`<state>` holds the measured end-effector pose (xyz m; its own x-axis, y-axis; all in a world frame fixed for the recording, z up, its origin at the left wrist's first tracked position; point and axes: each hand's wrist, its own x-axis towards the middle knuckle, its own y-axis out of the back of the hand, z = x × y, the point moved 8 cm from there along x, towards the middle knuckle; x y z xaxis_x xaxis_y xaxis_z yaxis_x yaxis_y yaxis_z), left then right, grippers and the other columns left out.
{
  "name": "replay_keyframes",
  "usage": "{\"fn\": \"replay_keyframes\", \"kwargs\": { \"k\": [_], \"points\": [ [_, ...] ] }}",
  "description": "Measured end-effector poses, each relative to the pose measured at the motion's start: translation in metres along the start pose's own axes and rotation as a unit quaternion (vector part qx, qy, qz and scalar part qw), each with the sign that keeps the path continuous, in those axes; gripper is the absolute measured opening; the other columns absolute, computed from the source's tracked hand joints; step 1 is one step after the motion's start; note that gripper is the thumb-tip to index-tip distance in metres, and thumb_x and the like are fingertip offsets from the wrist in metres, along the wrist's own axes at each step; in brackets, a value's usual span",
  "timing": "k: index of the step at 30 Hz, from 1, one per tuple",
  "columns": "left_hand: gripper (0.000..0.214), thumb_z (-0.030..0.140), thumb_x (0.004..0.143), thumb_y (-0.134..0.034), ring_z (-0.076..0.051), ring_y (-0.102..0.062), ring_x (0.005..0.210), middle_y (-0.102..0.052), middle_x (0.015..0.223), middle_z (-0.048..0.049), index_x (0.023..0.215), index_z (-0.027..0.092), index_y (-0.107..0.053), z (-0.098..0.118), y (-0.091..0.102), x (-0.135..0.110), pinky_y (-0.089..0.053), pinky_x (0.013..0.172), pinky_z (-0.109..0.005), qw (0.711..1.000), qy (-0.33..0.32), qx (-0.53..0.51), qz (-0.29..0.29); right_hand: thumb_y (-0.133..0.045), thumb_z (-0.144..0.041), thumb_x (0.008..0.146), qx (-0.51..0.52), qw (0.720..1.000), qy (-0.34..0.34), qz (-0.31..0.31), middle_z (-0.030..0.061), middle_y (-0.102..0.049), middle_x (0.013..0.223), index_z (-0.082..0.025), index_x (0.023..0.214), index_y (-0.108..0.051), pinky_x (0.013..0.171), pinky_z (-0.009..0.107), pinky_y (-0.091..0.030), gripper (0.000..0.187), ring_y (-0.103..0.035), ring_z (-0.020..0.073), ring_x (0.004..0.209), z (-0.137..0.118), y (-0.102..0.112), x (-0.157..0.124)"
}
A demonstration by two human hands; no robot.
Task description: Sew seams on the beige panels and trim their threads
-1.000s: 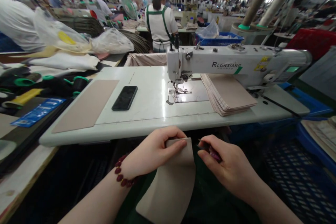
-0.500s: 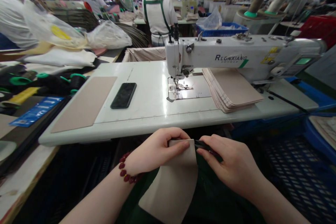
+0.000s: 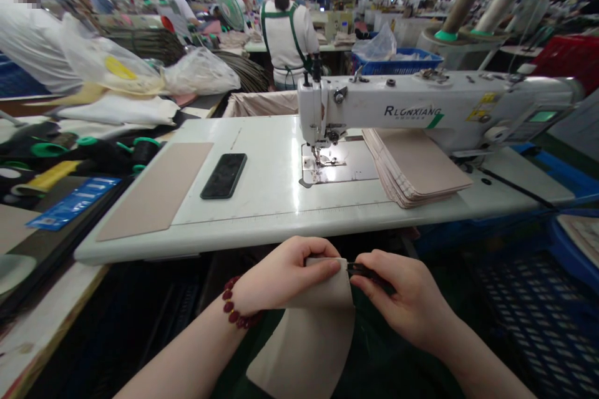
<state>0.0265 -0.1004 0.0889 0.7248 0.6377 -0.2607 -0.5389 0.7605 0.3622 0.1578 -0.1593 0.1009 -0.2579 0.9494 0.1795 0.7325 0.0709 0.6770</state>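
My left hand (image 3: 299, 271), with a dark red bead bracelet at the wrist, pinches the top of a beige fabric panel (image 3: 322, 336) between thumb and fingers. The panel is folded over there and hangs down across a dark green cloth over my lap. My right hand (image 3: 397, 290) is closed around small dark thread snips (image 3: 362, 270). The tips of the snips touch the stitched right edge of the panel, close to its top corner. Much of the snips is hidden inside my fingers.
The white sewing table (image 3: 262, 212) carries a sewing machine (image 3: 421, 100), a stack of beige panels (image 3: 421, 168), a black phone (image 3: 224, 176) and one flat panel (image 3: 154, 190). Thread spools (image 3: 145, 151) lie at left, a blue crate (image 3: 538, 318) at lower right. A person (image 3: 287, 31) stands behind.
The blades of the snips, apart half a second ago, are closer together at the panel's edge. The whole view has shifted slightly, so the table sits a little lower.
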Motion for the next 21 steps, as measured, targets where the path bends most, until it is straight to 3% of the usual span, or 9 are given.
{"fn": "replay_keyframes", "kwargs": {
  "k": [4,9,10,12,15,18,21],
  "points": [
    [0.024,0.037,0.092,-0.052,-0.015,-0.056,0.075,-0.065,0.081,0.0015,0.088,0.019,-0.067,-0.01,0.0,0.005,-0.042,0.066,-0.024,0.999,0.022,0.019,0.026,-0.06,-0.033,0.09,0.257,0.966,-0.027,0.003,-0.002,-0.052,0.077,-0.024,0.088,-0.057,0.059,0.025,-0.035,0.01,-0.046,0.0118,0.067,0.009,-0.007,-0.005],
    [0.026,0.039,0.094,-0.047,-0.015,-0.055,0.076,-0.064,0.082,0.0021,0.088,0.02,-0.065,-0.01,0.009,0.004,-0.041,0.068,-0.025,0.997,0.016,0.037,0.069,-0.056,-0.051,0.089,0.492,0.868,-0.05,0.053,-0.0066,-0.036,0.061,-0.025,0.089,-0.055,0.048,0.024,-0.024,0.026,-0.029,0.0086,0.051,0.02,0.003,-0.019],
    [0.027,0.039,0.094,-0.046,-0.016,-0.055,0.077,-0.064,0.082,0.002,0.088,0.02,-0.064,-0.009,0.01,0.004,-0.042,0.069,-0.025,0.996,0.014,0.039,0.079,-0.056,-0.053,0.089,0.503,0.861,-0.054,0.055,-0.0076,-0.032,0.059,-0.025,0.092,-0.056,0.047,0.024,-0.022,0.028,-0.026,0.0083,0.049,0.021,0.004,-0.021],
    [0.028,0.04,0.094,-0.045,-0.016,-0.056,0.077,-0.063,0.082,0.0017,0.087,0.02,-0.063,-0.006,0.012,0.006,-0.042,0.069,-0.026,0.995,0.006,0.042,0.091,-0.057,-0.049,0.089,0.475,0.875,-0.09,0.035,-0.008,-0.029,0.059,-0.024,0.098,-0.055,0.047,0.024,-0.021,0.026,-0.025,0.0084,0.049,0.022,0.0,-0.021],
    [0.028,0.04,0.095,-0.043,-0.017,-0.057,0.077,-0.062,0.081,0.0011,0.086,0.02,-0.061,0.001,0.023,0.008,-0.042,0.07,-0.027,0.99,-0.023,0.068,0.123,-0.045,-0.042,0.097,0.375,0.916,-0.143,-0.011,-0.0058,-0.034,0.06,-0.021,0.082,-0.053,0.047,0.024,-0.024,0.027,-0.03,0.009,0.052,0.021,-0.011,-0.019],
    [0.026,0.04,0.095,-0.042,-0.018,-0.057,0.078,-0.062,0.08,0.0009,0.088,0.021,-0.058,0.001,0.065,0.003,-0.041,0.071,-0.028,0.963,-0.034,0.13,0.236,-0.04,-0.044,0.098,0.218,0.965,-0.147,0.014,-0.0041,-0.038,0.061,-0.021,0.069,-0.045,0.05,0.025,-0.029,0.037,-0.037,0.0103,0.054,0.038,0.001,-0.025],
    [0.027,0.043,0.093,-0.044,-0.019,-0.056,0.074,-0.06,0.076,0.0007,0.087,0.02,-0.058,-0.016,0.124,-0.009,-0.04,0.066,-0.028,0.913,0.004,0.191,0.36,-0.043,-0.048,0.095,0.033,0.975,-0.205,0.072,-0.0015,-0.048,0.062,-0.023,0.07,-0.049,0.053,0.027,-0.035,0.035,-0.047,0.0141,0.056,0.096,0.035,-0.065]
  ]
}}
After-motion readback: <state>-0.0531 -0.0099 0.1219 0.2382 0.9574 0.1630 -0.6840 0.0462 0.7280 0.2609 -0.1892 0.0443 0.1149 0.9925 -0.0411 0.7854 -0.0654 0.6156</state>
